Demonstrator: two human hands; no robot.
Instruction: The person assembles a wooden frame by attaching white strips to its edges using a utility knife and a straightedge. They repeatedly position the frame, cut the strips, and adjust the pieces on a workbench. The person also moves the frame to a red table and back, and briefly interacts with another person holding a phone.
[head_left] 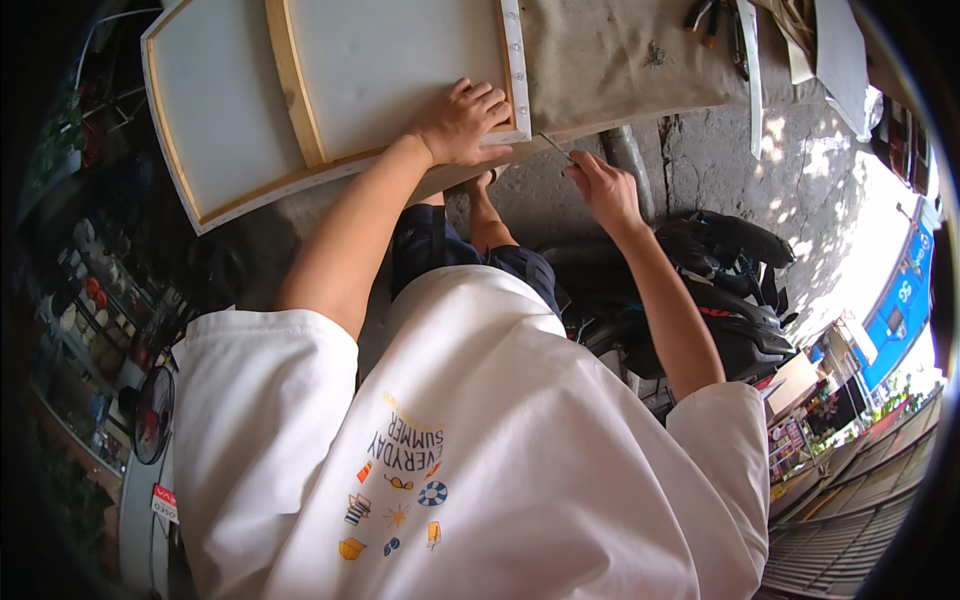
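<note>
A stretched canvas (pixel 390 70) lies face down at the upper left, its wooden bars and crossbar (pixel 290 80) showing. White cloth is folded over the outer edges, with a row of fasteners along the right side. My left hand (pixel 460 125) grips the near right corner of the frame, fingers curled over the bar and thumb along the outer edge. Just right of that corner, my right hand (pixel 603 190) is closed on a thin metal-shafted tool (pixel 556 147), which looks like a screwdriver. Its tip points at the corner and appears apart from it; the handle is hidden in my hand.
The canvas rests on a table covered in brown cloth (pixel 600 60). Pliers (pixel 712 22) and a long pale strip (pixel 750 85) lie at the far right. A dark motorbike (pixel 720 300) stands close by my right forearm. A fan (pixel 152 415) is at the left.
</note>
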